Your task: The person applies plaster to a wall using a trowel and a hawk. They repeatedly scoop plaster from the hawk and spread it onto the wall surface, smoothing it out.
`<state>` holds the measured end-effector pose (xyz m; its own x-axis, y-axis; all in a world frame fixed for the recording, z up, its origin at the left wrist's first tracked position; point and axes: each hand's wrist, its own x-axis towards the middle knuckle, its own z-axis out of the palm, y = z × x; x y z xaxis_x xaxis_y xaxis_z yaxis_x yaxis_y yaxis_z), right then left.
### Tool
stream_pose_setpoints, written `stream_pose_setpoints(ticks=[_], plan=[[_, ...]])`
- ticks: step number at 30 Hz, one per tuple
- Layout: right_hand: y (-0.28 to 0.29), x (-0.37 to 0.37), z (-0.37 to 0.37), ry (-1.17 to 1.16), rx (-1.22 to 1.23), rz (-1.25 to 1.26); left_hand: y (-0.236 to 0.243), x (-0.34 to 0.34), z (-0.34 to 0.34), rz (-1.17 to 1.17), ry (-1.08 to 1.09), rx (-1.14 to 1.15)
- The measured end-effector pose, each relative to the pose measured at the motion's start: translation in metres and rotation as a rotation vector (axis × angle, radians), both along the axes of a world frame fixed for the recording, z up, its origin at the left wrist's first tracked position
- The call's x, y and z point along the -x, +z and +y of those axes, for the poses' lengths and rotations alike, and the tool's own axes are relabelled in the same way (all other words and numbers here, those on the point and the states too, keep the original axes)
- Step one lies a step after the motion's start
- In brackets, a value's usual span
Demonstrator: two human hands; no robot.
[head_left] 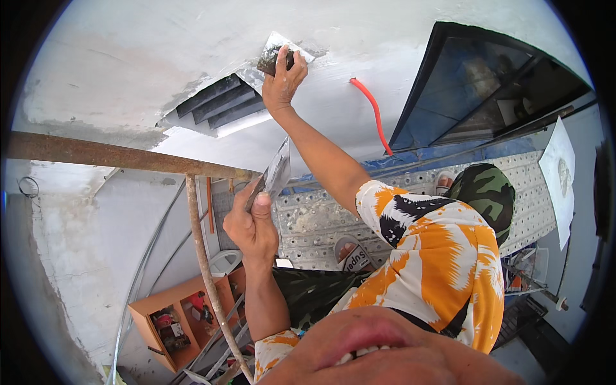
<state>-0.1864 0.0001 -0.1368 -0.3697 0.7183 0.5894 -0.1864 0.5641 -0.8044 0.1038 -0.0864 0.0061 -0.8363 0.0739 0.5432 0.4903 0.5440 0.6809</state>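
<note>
My right hand (pixel 282 86) is stretched up to the pale wall (pixel 350 48), its fingers closed on a flat scraper (pixel 272 43). Dark, crusted material covers part of that scraper, and its light blade lies against the plaster. Just below and left of it is a louvred vent opening (pixel 221 106) with dark slats and a rough plaster edge. Lower down, my left hand (pixel 251 224) grips a putty knife (pixel 278 170) by its handle. The broad, smeared metal blade points upward, apart from the wall.
A rusty horizontal pipe (pixel 122 154) and an upright pole (pixel 204 256) stand at left. Under me is a perforated metal platform (pixel 308 221). A red conduit (pixel 370 106) sticks out beside a dark-framed window (pixel 475 90). Below left, an orange-brown cabinet (pixel 183 321) holds tools.
</note>
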Motion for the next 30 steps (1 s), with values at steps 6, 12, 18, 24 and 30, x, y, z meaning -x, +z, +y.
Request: stream_pose_setpoints(ticks=[6, 12, 18, 24, 30], plan=[[-0.007, -0.05, 0.098, 0.016, 0.302, -0.017, 0.003, -0.009, -0.002, -0.007, 0.034, -0.065], [0.03, -0.031, 0.195, -0.041, 0.754, 0.046, 0.005, -0.013, 0.005, 0.011, -0.047, -0.018], [0.03, 0.015, 0.065, -0.117, 0.077, 0.035, 0.009, -0.009, 0.011, 0.023, -0.029, 0.018], [-0.002, -0.015, -0.001, 0.15, -0.053, -0.082, 0.008, -0.011, 0.008, 0.071, -0.006, 0.031], [-0.008, -0.047, 0.138, 0.001, 0.49, 0.086, 0.005, -0.021, 0.001, 0.01, 0.009, 0.001]])
